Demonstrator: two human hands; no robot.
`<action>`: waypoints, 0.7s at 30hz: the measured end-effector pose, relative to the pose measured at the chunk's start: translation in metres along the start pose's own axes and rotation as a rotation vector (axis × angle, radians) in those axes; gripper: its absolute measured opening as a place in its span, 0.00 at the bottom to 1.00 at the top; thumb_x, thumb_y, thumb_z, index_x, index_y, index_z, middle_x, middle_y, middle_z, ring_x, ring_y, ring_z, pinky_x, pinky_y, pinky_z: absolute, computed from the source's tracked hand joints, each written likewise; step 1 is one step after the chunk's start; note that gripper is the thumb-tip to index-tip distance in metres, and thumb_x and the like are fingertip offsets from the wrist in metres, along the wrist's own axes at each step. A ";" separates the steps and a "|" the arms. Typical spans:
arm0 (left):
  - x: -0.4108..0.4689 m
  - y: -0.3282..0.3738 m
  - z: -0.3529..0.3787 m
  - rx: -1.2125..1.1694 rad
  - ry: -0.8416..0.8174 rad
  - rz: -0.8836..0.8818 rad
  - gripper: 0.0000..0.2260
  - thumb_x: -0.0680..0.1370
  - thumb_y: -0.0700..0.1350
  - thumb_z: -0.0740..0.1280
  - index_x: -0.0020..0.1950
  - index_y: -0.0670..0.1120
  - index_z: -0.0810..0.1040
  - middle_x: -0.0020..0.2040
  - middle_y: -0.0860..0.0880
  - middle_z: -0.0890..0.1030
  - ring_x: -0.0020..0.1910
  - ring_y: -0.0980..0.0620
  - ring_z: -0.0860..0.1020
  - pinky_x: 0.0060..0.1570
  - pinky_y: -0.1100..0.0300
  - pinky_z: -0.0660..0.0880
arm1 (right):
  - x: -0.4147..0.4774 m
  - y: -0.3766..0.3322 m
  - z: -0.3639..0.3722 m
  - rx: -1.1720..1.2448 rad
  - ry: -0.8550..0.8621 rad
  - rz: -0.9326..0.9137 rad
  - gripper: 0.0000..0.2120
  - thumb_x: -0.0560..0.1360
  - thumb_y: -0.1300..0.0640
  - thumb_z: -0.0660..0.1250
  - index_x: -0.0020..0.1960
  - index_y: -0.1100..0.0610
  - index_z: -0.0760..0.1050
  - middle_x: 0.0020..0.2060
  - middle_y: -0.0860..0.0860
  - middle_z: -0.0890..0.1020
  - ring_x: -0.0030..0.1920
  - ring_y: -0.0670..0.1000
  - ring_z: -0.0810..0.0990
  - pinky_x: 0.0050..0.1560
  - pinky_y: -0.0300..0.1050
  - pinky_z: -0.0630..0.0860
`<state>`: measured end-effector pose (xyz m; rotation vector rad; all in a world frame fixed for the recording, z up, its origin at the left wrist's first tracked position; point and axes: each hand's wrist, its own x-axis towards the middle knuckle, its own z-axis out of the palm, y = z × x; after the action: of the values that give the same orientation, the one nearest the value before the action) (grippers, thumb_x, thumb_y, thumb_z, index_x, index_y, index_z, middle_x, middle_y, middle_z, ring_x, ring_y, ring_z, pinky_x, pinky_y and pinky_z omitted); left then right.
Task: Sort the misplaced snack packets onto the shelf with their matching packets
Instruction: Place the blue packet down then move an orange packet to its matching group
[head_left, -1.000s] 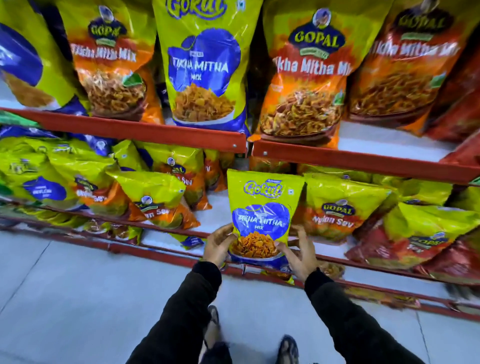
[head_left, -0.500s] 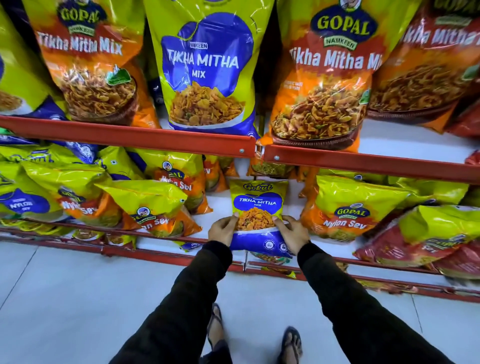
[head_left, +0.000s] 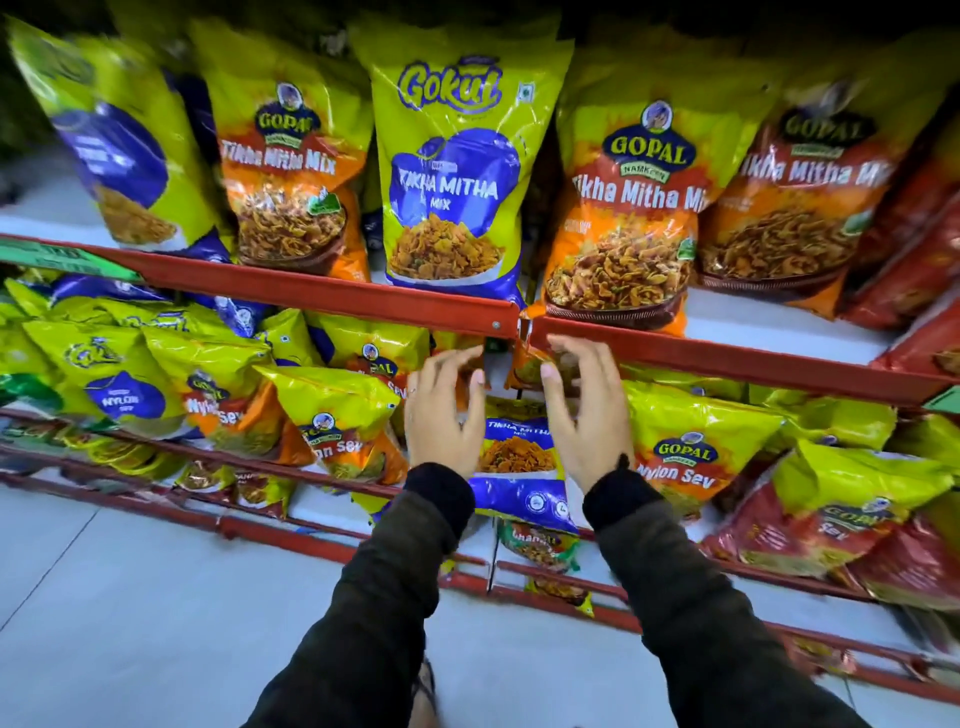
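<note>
A small Gokul Tikha Mitha Mix packet (head_left: 519, 467), yellow-green with a blue panel, lies on the lower shelf (head_left: 322, 501) between Gopal Nylon Sev packets. My left hand (head_left: 441, 410) hovers just left of it and my right hand (head_left: 587, 415) just right of it. Both hands have spread fingers and hold nothing. A large Gokul Tikha Mitha Mix bag (head_left: 452, 171) stands on the upper shelf (head_left: 363, 304) directly above.
Large Gopal Tikha Mitha Mix bags (head_left: 628, 208) flank the big Gokul bag. Gopal Nylon Sev packets (head_left: 685, 452) and red packets (head_left: 831, 530) fill the lower shelf. Small packets (head_left: 540, 540) hang below the rail. Grey floor (head_left: 130, 597) lies at the lower left.
Both hands pushed the small Gokul packet back onto the lower shelf, let go of it and lifted up with fingers spread. The view tilted upward.
</note>
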<state>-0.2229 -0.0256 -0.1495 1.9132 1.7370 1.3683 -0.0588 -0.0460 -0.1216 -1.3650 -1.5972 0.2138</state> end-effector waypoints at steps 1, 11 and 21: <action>0.013 0.008 -0.008 0.017 0.036 0.066 0.13 0.83 0.52 0.59 0.65 0.55 0.76 0.60 0.54 0.77 0.61 0.52 0.74 0.62 0.60 0.67 | 0.013 -0.012 -0.002 0.008 0.041 -0.049 0.13 0.83 0.50 0.60 0.67 0.50 0.73 0.59 0.40 0.74 0.63 0.44 0.76 0.64 0.41 0.74; 0.143 0.040 -0.085 0.099 0.273 0.245 0.14 0.82 0.53 0.59 0.66 0.54 0.75 0.63 0.55 0.76 0.63 0.52 0.73 0.59 0.59 0.67 | 0.133 -0.105 0.022 -0.001 0.186 -0.225 0.17 0.81 0.51 0.62 0.67 0.56 0.75 0.62 0.51 0.77 0.64 0.51 0.76 0.65 0.53 0.74; 0.232 -0.022 -0.126 0.117 0.340 0.181 0.18 0.81 0.51 0.58 0.68 0.48 0.73 0.67 0.45 0.74 0.68 0.43 0.72 0.67 0.45 0.69 | 0.179 -0.169 0.104 0.124 0.107 -0.106 0.15 0.79 0.51 0.66 0.63 0.56 0.79 0.53 0.51 0.86 0.49 0.52 0.85 0.53 0.52 0.81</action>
<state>-0.3604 0.1305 0.0140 2.0375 1.8646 1.7840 -0.2263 0.0883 0.0379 -1.1750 -1.5363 0.1698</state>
